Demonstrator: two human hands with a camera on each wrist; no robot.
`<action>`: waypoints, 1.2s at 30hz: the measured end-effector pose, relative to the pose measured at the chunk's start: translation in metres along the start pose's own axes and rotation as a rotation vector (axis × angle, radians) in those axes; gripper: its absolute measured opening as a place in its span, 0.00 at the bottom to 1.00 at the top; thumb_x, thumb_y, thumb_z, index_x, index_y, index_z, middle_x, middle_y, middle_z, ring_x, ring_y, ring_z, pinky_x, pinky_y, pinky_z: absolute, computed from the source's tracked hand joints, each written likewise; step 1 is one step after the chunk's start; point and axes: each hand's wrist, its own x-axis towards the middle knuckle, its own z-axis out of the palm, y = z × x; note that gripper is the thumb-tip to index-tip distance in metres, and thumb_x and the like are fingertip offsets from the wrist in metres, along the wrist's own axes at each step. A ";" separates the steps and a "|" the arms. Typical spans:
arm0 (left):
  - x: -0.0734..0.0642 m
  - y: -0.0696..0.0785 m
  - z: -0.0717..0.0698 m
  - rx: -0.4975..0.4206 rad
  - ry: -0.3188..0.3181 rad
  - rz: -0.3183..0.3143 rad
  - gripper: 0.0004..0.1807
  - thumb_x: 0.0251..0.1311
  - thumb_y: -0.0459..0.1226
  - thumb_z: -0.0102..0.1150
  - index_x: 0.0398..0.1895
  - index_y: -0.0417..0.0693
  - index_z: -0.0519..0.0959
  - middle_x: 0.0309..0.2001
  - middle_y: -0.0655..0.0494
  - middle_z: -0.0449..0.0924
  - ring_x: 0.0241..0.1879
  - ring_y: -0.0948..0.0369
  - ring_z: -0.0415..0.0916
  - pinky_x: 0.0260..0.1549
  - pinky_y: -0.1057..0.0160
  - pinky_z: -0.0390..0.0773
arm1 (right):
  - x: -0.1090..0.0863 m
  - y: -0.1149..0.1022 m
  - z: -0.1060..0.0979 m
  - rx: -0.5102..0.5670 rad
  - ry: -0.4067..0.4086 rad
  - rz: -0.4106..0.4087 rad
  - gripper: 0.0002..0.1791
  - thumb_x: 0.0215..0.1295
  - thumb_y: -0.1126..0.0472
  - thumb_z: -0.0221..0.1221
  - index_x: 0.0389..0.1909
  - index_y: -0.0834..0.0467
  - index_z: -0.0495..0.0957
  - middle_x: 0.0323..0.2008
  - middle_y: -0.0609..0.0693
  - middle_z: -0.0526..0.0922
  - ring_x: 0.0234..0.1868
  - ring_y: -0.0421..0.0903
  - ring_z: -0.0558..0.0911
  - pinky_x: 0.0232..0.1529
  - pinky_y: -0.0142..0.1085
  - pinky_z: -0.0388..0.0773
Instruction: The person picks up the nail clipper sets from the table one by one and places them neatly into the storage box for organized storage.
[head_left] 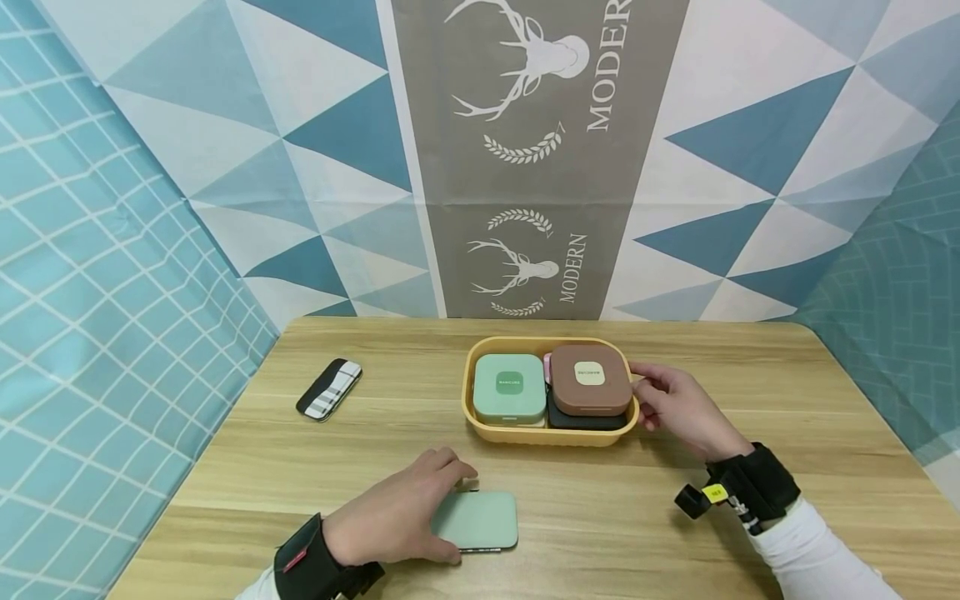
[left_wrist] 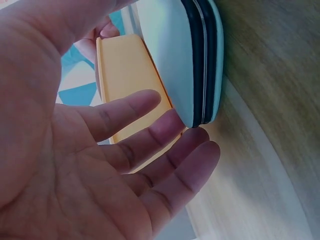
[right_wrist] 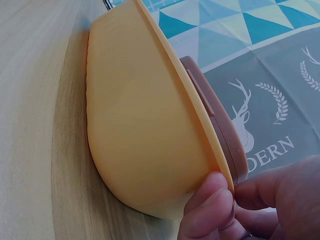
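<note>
A slim mint-green case [head_left: 483,521] with rounded corners lies on the table near the front. Its dark edge shows a thin silver line in the left wrist view. My left hand [head_left: 401,512] is spread beside the left end of this case, fingers loosely bent, fingertips close to its edge; whether they touch cannot be told. My right hand [head_left: 686,408] pinches the right rim of a yellow basket [head_left: 510,435] between thumb and fingers. Inside the basket sit a green square box [head_left: 510,387] and a brown square box [head_left: 591,380], the latter on top of a black item [head_left: 585,419].
A black case with a white plaid pattern [head_left: 330,389] lies at the table's back left. Something pink [head_left: 547,368] peeks out between the two boxes. Patterned cloth walls [head_left: 517,167] border the wooden table [head_left: 405,342] at the back and sides.
</note>
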 end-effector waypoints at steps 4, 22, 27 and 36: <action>0.000 0.001 0.000 -0.005 -0.005 -0.004 0.39 0.48 0.49 0.85 0.64 0.53 0.78 0.53 0.64 0.71 0.48 0.67 0.67 0.48 0.66 0.77 | 0.000 0.000 0.000 -0.001 0.001 -0.004 0.29 0.86 0.62 0.48 0.80 0.68 0.59 0.41 0.62 0.77 0.33 0.50 0.80 0.31 0.38 0.82; -0.002 0.000 0.002 -0.016 -0.039 -0.020 0.36 0.50 0.48 0.85 0.62 0.57 0.79 0.51 0.68 0.72 0.48 0.68 0.68 0.48 0.65 0.78 | 0.001 0.002 0.000 0.009 0.004 -0.007 0.29 0.86 0.62 0.48 0.80 0.68 0.59 0.41 0.62 0.77 0.32 0.50 0.79 0.31 0.38 0.82; -0.001 0.000 0.001 -0.014 -0.044 -0.020 0.35 0.50 0.48 0.84 0.62 0.56 0.80 0.51 0.68 0.72 0.47 0.69 0.68 0.48 0.65 0.78 | 0.001 0.003 0.000 0.007 0.004 -0.003 0.29 0.86 0.62 0.48 0.81 0.68 0.59 0.42 0.61 0.77 0.33 0.50 0.79 0.31 0.37 0.82; -0.001 0.000 0.002 -0.016 -0.048 -0.026 0.36 0.49 0.48 0.85 0.62 0.56 0.80 0.51 0.68 0.72 0.48 0.68 0.68 0.48 0.65 0.78 | 0.000 0.002 0.000 0.014 0.005 -0.003 0.29 0.85 0.63 0.48 0.80 0.68 0.59 0.40 0.61 0.77 0.32 0.50 0.79 0.30 0.37 0.82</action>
